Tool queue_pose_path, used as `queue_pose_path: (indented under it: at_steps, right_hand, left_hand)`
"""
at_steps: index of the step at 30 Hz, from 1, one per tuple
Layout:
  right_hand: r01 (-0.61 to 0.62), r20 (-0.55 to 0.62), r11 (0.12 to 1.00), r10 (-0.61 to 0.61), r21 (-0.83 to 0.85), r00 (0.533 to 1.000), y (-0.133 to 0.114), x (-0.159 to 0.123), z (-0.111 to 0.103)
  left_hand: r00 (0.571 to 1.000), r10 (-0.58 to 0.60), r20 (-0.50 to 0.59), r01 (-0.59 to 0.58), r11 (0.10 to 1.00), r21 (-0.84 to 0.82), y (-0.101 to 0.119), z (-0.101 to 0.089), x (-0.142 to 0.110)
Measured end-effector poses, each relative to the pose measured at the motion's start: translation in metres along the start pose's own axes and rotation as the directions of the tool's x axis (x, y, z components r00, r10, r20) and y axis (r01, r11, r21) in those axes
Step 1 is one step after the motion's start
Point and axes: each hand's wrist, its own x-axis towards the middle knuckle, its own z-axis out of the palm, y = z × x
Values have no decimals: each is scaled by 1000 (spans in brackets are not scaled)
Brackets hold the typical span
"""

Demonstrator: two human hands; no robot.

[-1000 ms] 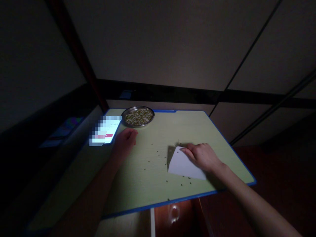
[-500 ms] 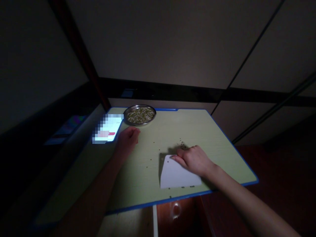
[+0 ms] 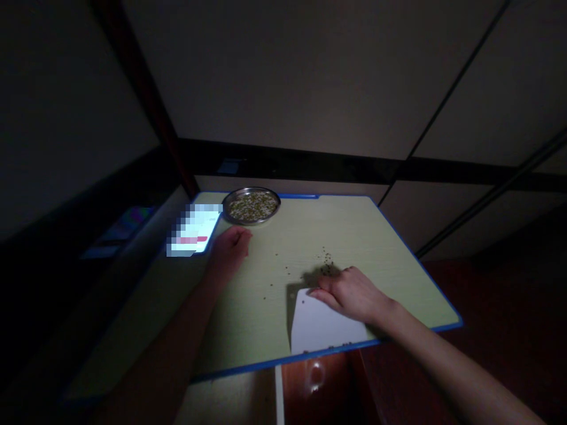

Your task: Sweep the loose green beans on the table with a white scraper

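My right hand [image 3: 352, 294] grips the upper edge of a white scraper [image 3: 325, 324], a flat sheet with slanting sides. The scraper's lower edge reaches the front rim of the table, with a few dark beans [image 3: 339, 346] along it. Just beyond my fingers lies a cluster of small dark beans [image 3: 328, 262]. My left hand [image 3: 233, 245] rests closed on the tabletop, its palm hidden. Behind it stands a round metal plate [image 3: 252, 206] holding a layer of green and white grains.
A lit phone [image 3: 195, 230], partly blurred out, lies left of my left hand. The pale green table [image 3: 345, 221] has a blue rim. A few stray beans [image 3: 271, 285] dot its middle. Below the front edge shows an open reddish-brown drawer [image 3: 319, 378]. Cabinet panels rise behind.
My right hand has drawn the scraper toward me, to the table's front edge, and the beans before it have moved onto the rim. More of the dark cluster shows. My left hand stays put.
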Motion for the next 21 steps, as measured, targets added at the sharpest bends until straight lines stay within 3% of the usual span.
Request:
queue_pose_path:
  at_steps: [5,10,13,16,21]
  right_hand:
    - [0,18,1000,0,20,1000,0,-7,-7]
    - [-16,43,1000,17,-14,999,-1,-17,-15]
    - [-56,27,998,56,-22,998,6,-19,-23]
    - [-184,-26,981,183,-58,983,17,-11,-33]
    - [-466,-142,873,448,-146,883,22,23,-45]
  left_hand:
    - [998,-12,-57,8,998,-66,12,-7,-4]
    - [993,40,-108,-47,997,-61,21,-34,1]
    - [992,65,-106,-62,998,28,8,-53,4]
    - [990,88,-111,-73,988,138,-16,-67,4]
    - [978,77,-193,-32,974,226,-44,-76,1]
